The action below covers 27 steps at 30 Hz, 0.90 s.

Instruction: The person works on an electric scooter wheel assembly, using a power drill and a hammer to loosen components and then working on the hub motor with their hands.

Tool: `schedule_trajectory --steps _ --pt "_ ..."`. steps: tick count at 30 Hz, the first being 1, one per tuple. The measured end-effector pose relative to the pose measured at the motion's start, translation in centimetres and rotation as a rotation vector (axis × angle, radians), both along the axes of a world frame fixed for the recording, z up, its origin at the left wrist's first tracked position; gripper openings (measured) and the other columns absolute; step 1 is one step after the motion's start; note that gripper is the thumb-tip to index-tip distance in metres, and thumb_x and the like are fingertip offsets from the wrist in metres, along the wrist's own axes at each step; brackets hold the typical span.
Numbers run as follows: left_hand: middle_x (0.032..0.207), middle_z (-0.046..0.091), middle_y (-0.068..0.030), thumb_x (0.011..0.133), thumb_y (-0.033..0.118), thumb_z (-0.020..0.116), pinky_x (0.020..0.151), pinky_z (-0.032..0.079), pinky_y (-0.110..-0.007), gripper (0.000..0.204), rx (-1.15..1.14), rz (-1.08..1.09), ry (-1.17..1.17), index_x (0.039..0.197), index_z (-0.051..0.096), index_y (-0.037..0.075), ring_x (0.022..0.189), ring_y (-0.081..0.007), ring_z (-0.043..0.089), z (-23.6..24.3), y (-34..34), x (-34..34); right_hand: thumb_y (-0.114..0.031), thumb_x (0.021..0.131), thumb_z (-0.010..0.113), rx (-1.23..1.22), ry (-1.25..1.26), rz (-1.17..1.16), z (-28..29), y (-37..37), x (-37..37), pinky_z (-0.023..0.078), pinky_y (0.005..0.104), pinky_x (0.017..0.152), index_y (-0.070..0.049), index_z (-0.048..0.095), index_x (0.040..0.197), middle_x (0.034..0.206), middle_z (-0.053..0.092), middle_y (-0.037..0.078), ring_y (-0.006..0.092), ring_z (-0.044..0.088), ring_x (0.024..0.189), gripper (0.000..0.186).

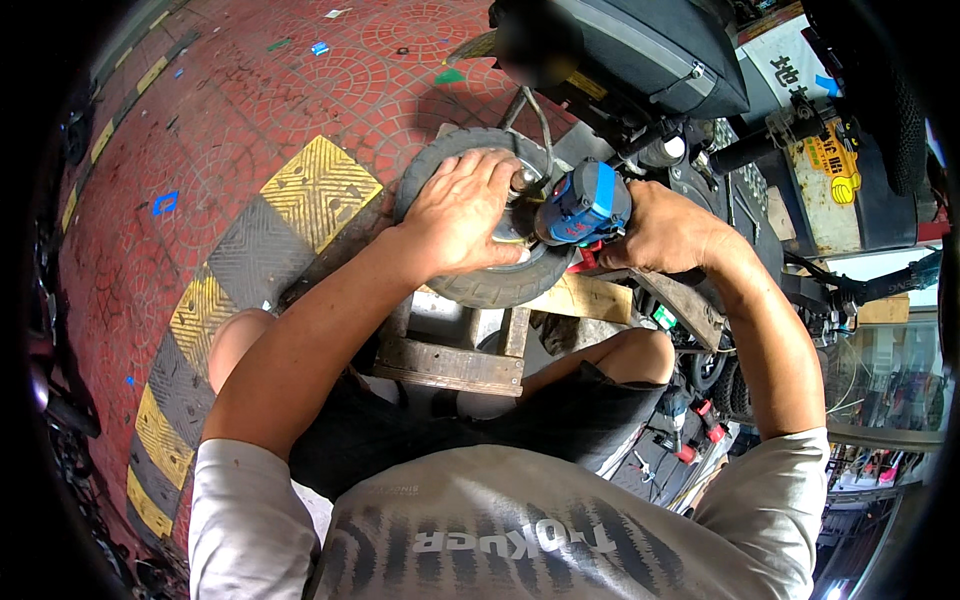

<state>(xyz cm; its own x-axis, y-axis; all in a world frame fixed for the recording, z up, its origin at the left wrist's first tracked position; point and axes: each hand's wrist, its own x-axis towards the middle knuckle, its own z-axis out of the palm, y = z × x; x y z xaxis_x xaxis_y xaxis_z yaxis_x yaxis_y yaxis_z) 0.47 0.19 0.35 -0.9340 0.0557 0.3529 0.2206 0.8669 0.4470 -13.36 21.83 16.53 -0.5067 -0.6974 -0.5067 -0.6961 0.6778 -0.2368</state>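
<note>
A black-tyred wheel (540,285) lies on a wooden block stand (445,360) between my knees. My left hand (460,215) grips the wheel from above, its fingers curved across the tyre and hub and its thumb near the lower rim. My right hand (655,225) is closed on a blue cordless power tool (583,200) with red at its base, whose nose is over the wheel's hub. A bent metal tube (540,115) rises behind the hub; exactly where the tool's tip meets it is hidden.
A scooter or motorbike with a dark box (660,60) stands beyond the wheel. A yellow-and-black rubber ramp (320,185) runs along the red tiled floor (200,90) at left. More tools (680,430), tyres and a glass case (890,360) are at right.
</note>
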Motion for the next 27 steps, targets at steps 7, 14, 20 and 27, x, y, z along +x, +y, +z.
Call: schedule_trajectory --steps 7,14,20,27 --pt "0.169 0.043 -0.0258 0.082 0.042 0.091 0.131 0.031 -0.055 0.107 0.084 -0.092 -0.14 0.164 0.039 -0.002 0.16 -0.0435 0.037 1.4 -1.4 0.3 -0.025 0.076 0.087 0.042 0.065 0.037 1.4 -0.6 1.2 0.061 0.0502 0.087 0.009 0.077 0.102 0.092 0.076 0.032 0.0446 0.078 0.097 0.044" --pt "0.179 0.031 -0.0238 0.084 0.03 0.087 0.136 0.023 -0.056 0.102 0.004 -0.15 -0.178 0.17 0.039 0.004 0.168 -0.0428 0.025 2.1 -4.0 2.5 -0.017 0.074 0.075 0.094 0.195 0.119 2.3 -1.5 3.5 0.06 0.0513 0.097 0.01 0.074 0.094 0.096 0.075 0.034 0.0492 0.075 0.105 0.033" --pt "0.179 0.032 -0.0215 0.085 0.026 0.086 0.135 0.025 -0.057 0.096 0.005 -0.133 -0.14 0.168 0.043 0.005 0.167 -0.0435 0.027 1.2 -4.0 3.1 -0.025 0.077 0.082 -0.044 0.02 0.08 0.8 -1.3 2.7 0.061 0.0513 0.091 0.009 0.076 0.1 0.097 0.076 0.033 0.0468 0.076 0.1 0.042" --pt "0.178 0.035 -0.0219 0.084 0.027 0.085 0.135 0.026 -0.057 0.095 0.008 -0.137 -0.121 0.166 0.045 0.004 0.166 -0.0442 0.03 0.9 -4.3 2.8 -0.028 0.08 0.085 -0.111 -0.069 0.075 0.2 -2.5 2.7 0.059 0.0472 0.073 0.006 0.077 0.091 0.076 0.074 0.025 0.0371 0.074 0.072 0.037"
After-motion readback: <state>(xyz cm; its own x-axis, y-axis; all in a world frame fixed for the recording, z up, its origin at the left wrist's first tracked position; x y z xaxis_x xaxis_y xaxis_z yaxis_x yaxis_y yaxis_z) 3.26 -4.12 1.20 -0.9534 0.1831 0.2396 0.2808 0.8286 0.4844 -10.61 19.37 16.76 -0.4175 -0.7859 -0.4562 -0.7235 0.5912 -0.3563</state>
